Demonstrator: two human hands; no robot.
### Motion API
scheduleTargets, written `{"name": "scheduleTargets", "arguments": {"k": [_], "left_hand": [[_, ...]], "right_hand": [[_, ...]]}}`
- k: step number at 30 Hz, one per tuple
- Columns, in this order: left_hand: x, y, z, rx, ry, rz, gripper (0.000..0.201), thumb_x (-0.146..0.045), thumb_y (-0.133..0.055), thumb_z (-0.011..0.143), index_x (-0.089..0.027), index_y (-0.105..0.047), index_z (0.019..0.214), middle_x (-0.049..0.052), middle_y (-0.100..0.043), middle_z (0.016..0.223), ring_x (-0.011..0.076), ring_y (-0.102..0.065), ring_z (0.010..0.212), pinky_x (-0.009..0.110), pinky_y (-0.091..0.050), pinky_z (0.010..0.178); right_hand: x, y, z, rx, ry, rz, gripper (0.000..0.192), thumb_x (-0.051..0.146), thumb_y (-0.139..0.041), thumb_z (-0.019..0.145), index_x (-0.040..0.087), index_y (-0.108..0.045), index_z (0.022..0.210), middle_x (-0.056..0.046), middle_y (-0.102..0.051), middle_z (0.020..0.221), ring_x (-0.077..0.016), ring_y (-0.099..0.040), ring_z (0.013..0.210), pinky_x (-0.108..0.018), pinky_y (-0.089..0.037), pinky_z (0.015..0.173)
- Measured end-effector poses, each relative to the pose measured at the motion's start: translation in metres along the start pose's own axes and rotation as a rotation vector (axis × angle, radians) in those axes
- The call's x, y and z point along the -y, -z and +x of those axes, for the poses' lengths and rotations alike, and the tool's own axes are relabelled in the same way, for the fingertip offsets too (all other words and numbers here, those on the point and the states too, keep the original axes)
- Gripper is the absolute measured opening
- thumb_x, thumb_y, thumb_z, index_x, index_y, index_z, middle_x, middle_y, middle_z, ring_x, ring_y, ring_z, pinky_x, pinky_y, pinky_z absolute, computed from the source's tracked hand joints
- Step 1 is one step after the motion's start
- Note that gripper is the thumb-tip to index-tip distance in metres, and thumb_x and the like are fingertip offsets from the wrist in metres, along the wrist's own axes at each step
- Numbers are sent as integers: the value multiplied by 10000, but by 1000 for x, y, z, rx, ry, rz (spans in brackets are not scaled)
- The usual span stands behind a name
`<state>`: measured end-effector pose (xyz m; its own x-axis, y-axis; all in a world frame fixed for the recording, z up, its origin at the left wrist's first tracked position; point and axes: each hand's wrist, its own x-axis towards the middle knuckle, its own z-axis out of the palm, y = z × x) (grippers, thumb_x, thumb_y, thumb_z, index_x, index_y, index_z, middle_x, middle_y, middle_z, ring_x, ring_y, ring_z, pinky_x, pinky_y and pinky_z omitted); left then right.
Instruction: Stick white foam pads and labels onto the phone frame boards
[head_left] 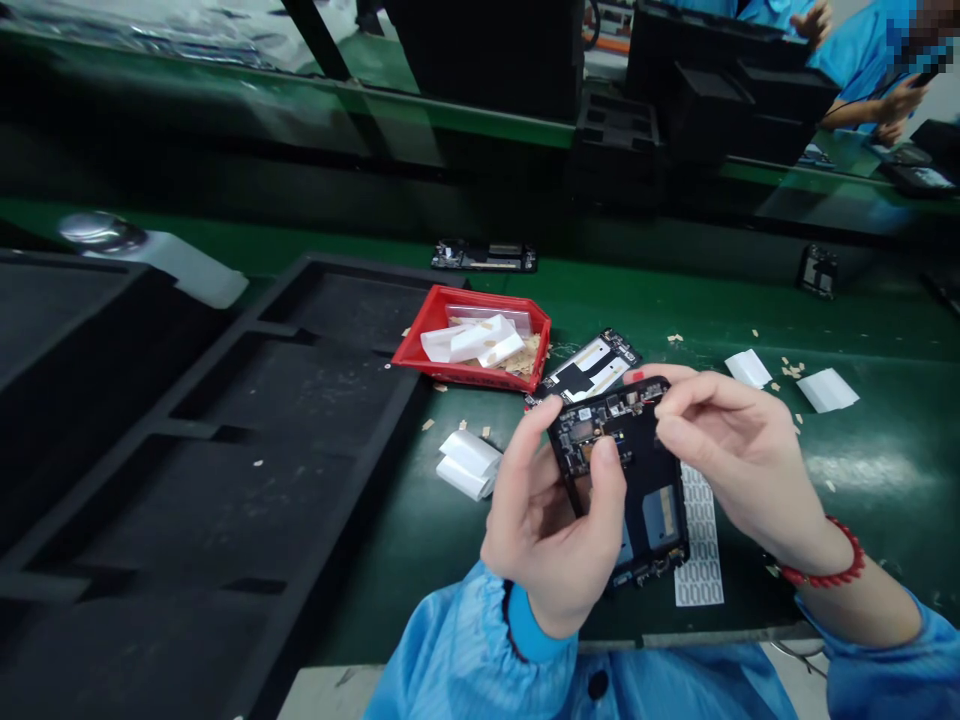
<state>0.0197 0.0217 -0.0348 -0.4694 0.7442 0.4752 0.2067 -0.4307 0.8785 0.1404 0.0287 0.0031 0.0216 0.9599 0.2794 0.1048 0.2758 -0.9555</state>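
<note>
An opened phone (649, 480), its circuit board exposed along the upper part, is held tilted above the green bench. My left hand (559, 540) grips its left side, with the thumb over the board. At the phone's upper right edge my right hand (742, 460) is closed, thumb and index fingertip pinched together; whatever is between them is too small or hidden to make out. Just behind lies a second opened phone (600, 365), partly covered by the held one. A white sheet of grey ring-shaped stickers (699, 550) lies under my right hand, partly hidden.
A red bin (472, 375) holds folded white papers and tan scraps. Left of it stands a black compartment tray (217, 480). More phone parts (484, 257) lie at the back. White folded papers (469, 465) and tan bits are scattered about. Co-workers in blue sleeves (855, 50) work across the bench.
</note>
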Motion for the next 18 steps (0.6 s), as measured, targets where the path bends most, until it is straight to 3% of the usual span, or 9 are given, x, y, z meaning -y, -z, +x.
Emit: {"name": "scheduleTargets", "arguments": {"k": [3,5,7,10,12,15,18], "left_hand": [[5,3,0,60,56,-93,350,-148,-689,875,-189,-680,1222,-11,-797,808,141,-764,640,195,-629,606],[11,3,-2,190,73,-217,386,-225,-601,952,-224,-621,1337,39,-797,1034,202,-785,903,278,-648,798],[20,0,-2,343,103,-299,509,-264,-568,971,-277,-482,1472,74,-667,1372,256,-677,1219,358,-576,1011],[31,-6,2,430,169,-272,685,-243,-634,918,-323,-340,1532,76,-464,1571,260,-565,1358,369,-498,1101],[36,-8,8,411,220,-203,588,-219,-638,889,-282,-452,1443,78,-540,1487,241,-618,1276,357,-515,1061],[42,-7,18,433,240,23,181,-197,-559,886,-212,-701,998,38,-727,1039,207,-685,994,331,-543,912],[47,-8,19,485,128,203,263,-200,-496,884,-214,-739,784,23,-710,807,194,-655,795,326,-537,773]], "right_hand": [[-4,-7,-2,-60,6,39,176,260,-807,820,255,-644,885,-40,-730,1040,-200,-745,972,-328,-658,838],[-6,-14,0,-155,64,-33,203,215,-800,812,242,-599,829,-48,-720,1030,-217,-733,1037,-348,-641,888],[-11,-14,6,-168,108,-88,196,198,-763,831,233,-574,791,-51,-726,1001,-227,-719,1089,-365,-622,932],[-26,13,14,-105,120,-140,76,252,-686,895,226,-620,920,-77,-715,1180,-215,-697,1149,-389,-585,1007],[-40,44,8,-133,124,-298,113,286,-617,946,233,-646,1041,-93,-638,1357,-209,-644,1241,-414,-531,1078],[-66,86,-14,-51,39,-527,242,305,-700,887,233,-681,1117,-102,-653,1349,-251,-602,1299,-479,-470,1133],[-86,102,-35,88,-67,-531,327,280,-802,783,211,-724,1093,-89,-771,1102,-263,-737,1038,-456,-592,963]]}}
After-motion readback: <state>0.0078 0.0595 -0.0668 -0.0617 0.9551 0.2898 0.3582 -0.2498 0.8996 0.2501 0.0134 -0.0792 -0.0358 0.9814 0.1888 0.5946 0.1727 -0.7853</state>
